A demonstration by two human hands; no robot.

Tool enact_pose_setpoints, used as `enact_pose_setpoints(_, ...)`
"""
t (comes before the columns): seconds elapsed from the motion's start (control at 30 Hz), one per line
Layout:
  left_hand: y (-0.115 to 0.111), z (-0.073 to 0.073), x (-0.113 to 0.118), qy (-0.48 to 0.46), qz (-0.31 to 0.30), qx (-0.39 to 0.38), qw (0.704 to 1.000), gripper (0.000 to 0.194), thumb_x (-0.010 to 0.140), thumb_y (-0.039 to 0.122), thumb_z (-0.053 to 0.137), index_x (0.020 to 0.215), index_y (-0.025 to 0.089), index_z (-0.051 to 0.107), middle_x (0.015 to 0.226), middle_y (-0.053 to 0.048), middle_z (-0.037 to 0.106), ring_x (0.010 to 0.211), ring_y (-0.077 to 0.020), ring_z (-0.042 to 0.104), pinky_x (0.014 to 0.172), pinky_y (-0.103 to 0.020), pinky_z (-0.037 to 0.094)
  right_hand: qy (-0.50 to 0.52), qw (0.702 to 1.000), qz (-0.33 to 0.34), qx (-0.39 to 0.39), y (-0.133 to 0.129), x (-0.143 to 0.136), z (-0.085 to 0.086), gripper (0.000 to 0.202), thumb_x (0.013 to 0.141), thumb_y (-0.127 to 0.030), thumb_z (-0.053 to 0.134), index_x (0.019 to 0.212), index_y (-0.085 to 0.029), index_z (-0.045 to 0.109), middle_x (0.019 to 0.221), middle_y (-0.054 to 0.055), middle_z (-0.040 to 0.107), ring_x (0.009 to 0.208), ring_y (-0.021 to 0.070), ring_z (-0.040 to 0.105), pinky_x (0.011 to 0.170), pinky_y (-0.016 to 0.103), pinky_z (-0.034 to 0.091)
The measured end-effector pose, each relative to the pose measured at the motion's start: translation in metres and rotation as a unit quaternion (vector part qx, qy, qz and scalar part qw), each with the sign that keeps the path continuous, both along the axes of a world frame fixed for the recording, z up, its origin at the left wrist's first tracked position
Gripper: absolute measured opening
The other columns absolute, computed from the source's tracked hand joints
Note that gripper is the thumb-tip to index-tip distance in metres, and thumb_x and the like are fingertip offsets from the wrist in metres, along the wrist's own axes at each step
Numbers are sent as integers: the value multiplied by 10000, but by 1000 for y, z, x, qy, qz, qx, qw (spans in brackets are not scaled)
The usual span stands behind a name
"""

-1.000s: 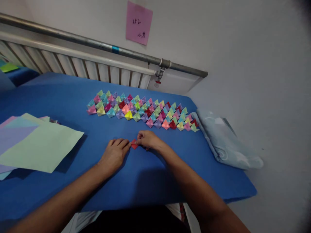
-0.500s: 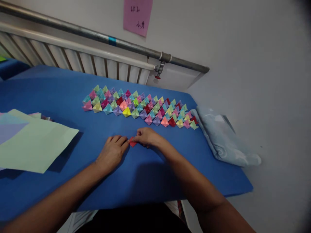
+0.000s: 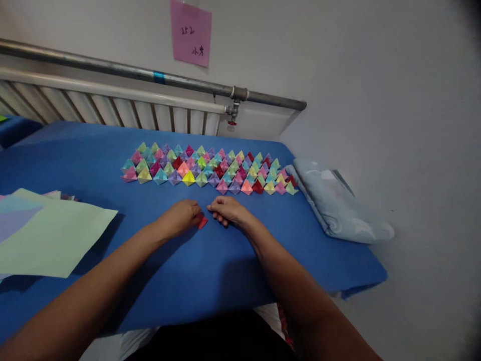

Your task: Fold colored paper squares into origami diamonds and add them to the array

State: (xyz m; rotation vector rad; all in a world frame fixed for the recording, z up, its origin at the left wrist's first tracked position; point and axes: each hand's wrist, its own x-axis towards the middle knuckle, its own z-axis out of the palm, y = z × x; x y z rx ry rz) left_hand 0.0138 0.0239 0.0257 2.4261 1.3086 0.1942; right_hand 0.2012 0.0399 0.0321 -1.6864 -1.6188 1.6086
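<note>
A small piece of folded red paper (image 3: 203, 222) is pinched in the fingers of my left hand (image 3: 183, 215), just above or on the blue tabletop. My right hand (image 3: 226, 209) is a short way to the right of it, fingers curled and thumb against the index finger. Whether anything tiny sits in that pinch I cannot make out. Beyond both hands lie several rows of folded paper pieces (image 3: 188, 178) in pink, yellow, green, blue, purple and red, set close together with their points up.
On the left lies a loose stack of large coloured sheets (image 3: 71, 235), pale green on top. A folded light-blue cloth (image 3: 330, 205) rests at the right edge of the blue table (image 3: 158, 296). Behind stand a white radiator (image 3: 128, 113), a pipe (image 3: 191, 82) and a red-handled valve (image 3: 232, 123).
My right hand has let go of the red paper and is apart from it. My left hand now grips the paper, which is tilted. The camera view has shifted slightly.
</note>
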Motion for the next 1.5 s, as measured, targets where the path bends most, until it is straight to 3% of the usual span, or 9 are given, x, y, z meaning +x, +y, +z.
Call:
enact_pose_setpoints(0.13,17,5,7,4,17,-56,998,73,749,182,611,750,187,683,734,1,650,666,-145,573,608,-242,378,38,999,-16,-13,2,3,-5,231,940,-202,587,734,-195,482,490,-108,521,312,34,404,301,146,288)
enact_pose_setpoints(0.2,19,5,9,1,27,-83,996,158,720,179,606,847,199,697,747,16,668,669,-140,588,591,-225,375,51,998,-19,-19,3,4,-4,223,940,-199,587,742,-198,485,486,-111,523,310,35,406,300,143,286)
enact_pose_setpoints(0.37,16,6,8,6,52,-117,992,171,658,177,611,811,202,682,743,6,666,649,-149,580,575,-236,377,75,996,-15,-34,3,6,1,227,939,-189,587,733,-197,492,488,-111,527,301,32,400,289,149,287)
enact_pose_setpoints(0.47,11,1,1,-59,85,-152,983,145,650,206,617,792,204,644,751,11,650,668,-154,590,605,-248,419,91,995,-14,-38,4,8,1,223,932,-189,598,733,-194,498,500,-108,530,312,30,414,294,146,297)
enact_pose_setpoints(0.6,3,-9,-9,-260,146,-281,912,164,665,307,685,747,208,583,638,37,622,612,-145,587,598,-262,443,109,993,-11,-39,5,13,-4,205,925,-217,611,741,-190,523,555,-93,555,343,28,433,310,150,305)
enact_pose_setpoints(0.73,-3,-12,-11,-450,237,-277,816,334,581,313,824,839,197,647,710,20,693,658,-144,634,669,-294,493,142,990,-18,-14,-1,11,-5,180,904,-324,647,807,-192,573,612,-82,572,374,35,442,336,168,305)
enact_pose_setpoints(1.0,-7,-4,-2,-594,302,-272,694,342,485,280,942,696,172,696,617,21,697,580,-103,628,606,-231,505,256,964,-59,44,-14,-20,-16,210,690,-313,752,766,-200,592,600,-89,540,477,50,435,436,179,347)
enact_pose_setpoints(1.13,-8,-1,-3,-612,304,-300,665,353,452,272,972,653,176,698,588,13,703,546,-99,637,565,-202,515,283,957,-48,45,-15,-20,-18,229,673,-353,762,749,-199,610,598,-78,562,466,54,443,453,199,331)
enact_pose_setpoints(1.5,-8,4,-6,-591,309,-352,657,418,387,286,1000,715,187,760,650,4,739,552,-111,680,571,-189,573,285,956,-71,17,-16,-20,-14,224,690,-322,716,683,-211,522,514,-104,509,442,56,437,471,206,343)
